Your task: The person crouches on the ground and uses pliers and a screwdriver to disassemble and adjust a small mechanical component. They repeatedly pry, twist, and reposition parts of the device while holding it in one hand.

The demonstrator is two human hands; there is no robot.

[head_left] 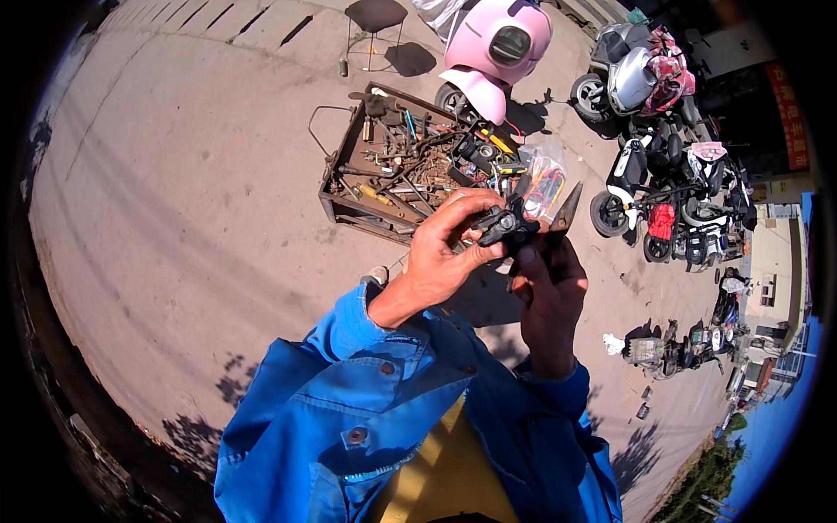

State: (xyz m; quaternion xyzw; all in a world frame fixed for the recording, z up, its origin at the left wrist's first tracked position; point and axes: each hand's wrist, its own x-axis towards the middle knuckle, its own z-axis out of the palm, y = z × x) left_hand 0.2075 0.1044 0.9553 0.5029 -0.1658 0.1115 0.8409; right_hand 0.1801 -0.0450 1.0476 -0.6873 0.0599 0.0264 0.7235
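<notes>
In front of my chest, my left hand [438, 259] pinches a small black mechanical part [504, 228] with a round boss and short arms. My right hand [555, 301] is closed beside it, around a dark, worn metal tool with a pointed tip [568, 207], which looks like pliers. The thumb of that hand comes close to the black part. Its handles and most of the right fingers are in shadow or hidden. Just beyond my hands lies a rusty metal toolbox [330, 206], with wrenches, screwdrivers and many loose metal pieces in it.
A clear plastic bag [545, 166] with colourful contents lies at the toolbox's right end. Behind stands a pink scooter [497, 48], with a round stool [376, 16] to its left. Several scooters, including a white one [621, 174], are parked along the right on the concrete ground [192, 192].
</notes>
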